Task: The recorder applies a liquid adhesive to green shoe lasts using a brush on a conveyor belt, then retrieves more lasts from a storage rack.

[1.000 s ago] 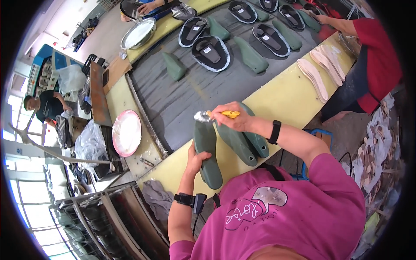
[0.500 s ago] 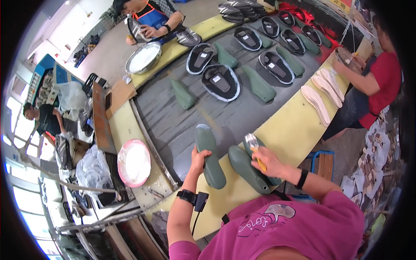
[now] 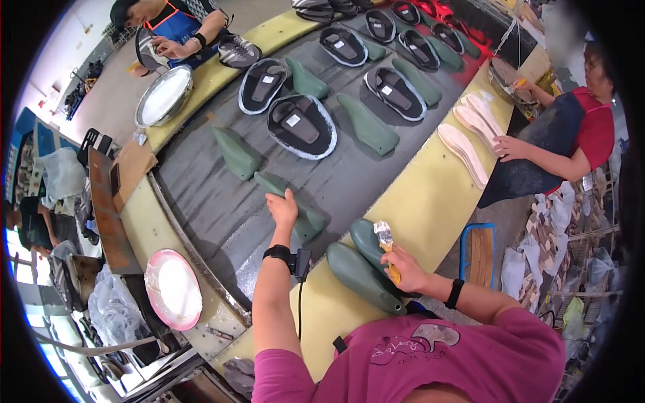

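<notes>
My left hand [image 3: 282, 208] grips a green shoe last [image 3: 308, 219] at its side, over the near part of the grey conveyor belt [image 3: 222, 201]. Whether that last rests fully on the belt, I cannot tell. A brush with a yellow handle [image 3: 394, 272] and white-coated bristles is held upright in my right hand [image 3: 407, 267]. Just left of the brush, two more green lasts lie side by side on the yellow ledge, one nearer [image 3: 359, 277] and one farther [image 3: 366, 236]; my right hand partly covers the farther one.
Shoe uppers [image 3: 302, 127] and green lasts [image 3: 368, 124] stand across the belt. A pink-rimmed basin [image 3: 173, 289] of white paste sits at left, a metal bowl [image 3: 164, 96] farther back. Pale insoles [image 3: 463, 154] lie on the right ledge. One co-worker handles a shoe; another touches the insoles.
My left hand has carried its last forward from the ledge onto or over the belt. The brush stays in my right hand. The co-worker at right has reached a hand to the insoles.
</notes>
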